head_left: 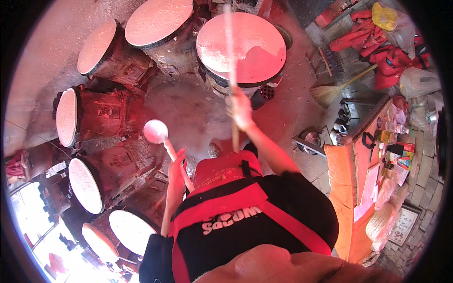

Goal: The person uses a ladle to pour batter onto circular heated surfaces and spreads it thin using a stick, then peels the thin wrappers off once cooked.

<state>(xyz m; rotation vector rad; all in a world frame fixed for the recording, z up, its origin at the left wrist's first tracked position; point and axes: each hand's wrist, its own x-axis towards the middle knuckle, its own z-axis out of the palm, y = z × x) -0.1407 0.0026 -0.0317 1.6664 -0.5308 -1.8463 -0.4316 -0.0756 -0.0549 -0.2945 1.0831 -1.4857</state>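
My left hand (175,172) is closed around the handle of a ladle (155,131), its round pale bowl raised in front of me. My right hand (240,109) grips a long wooden stick (231,66). The stick reaches away over the nearest round griddle (212,47), and its far part is smeared by motion; whether it touches the surface I cannot tell. This griddle sits on a drum-shaped stove and looks coated with a pale layer, with a darker patch at its right. The stick's near end comes down by my red apron (222,172).
Several more drum-shaped stoves with pale round tops curve round my left, among them one griddle (159,21) beside the nearest. To the right are a straw broom (325,95), a metal pot (310,137), and a table (365,165) with bottles and bags. Red cloths (394,61) lie beyond.
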